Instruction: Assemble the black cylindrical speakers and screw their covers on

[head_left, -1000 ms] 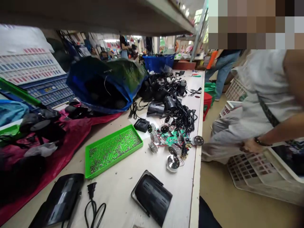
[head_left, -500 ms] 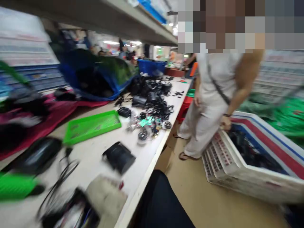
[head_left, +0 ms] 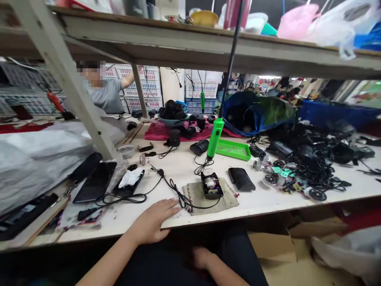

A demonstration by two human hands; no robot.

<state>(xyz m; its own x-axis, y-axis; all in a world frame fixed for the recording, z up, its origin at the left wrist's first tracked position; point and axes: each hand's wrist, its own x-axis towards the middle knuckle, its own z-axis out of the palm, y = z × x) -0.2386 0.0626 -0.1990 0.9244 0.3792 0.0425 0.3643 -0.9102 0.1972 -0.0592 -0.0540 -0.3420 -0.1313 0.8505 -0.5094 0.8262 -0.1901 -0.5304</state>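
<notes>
My left hand [head_left: 153, 222] lies flat on the front edge of the white table [head_left: 119, 220], fingers stretched out and nothing in them. Below the edge, over my lap, is my right hand [head_left: 201, 257]; blur and shadow hide its fingers. To the right of my left hand, an opened black housing [head_left: 212, 194] with wires and a white round part inside sits on a grey cloth [head_left: 228, 202]. A black cord [head_left: 175, 188] runs near my left fingertips. Beside the cloth lies a black cover [head_left: 241, 179]. A green electric screwdriver [head_left: 214, 139] hangs above the housing.
A green tray [head_left: 238, 156] of small pieces stands behind. On the right are clear round parts with black fans [head_left: 272, 178] and a heap of black parts [head_left: 309, 159]. At left, a phone [head_left: 95, 182] lies near a shelf post [head_left: 86, 115]. Across the table is another person [head_left: 104, 95].
My view has swung left, from the aisle with a standing person and a crate to the table in front of me. Both my hands have come into view.
</notes>
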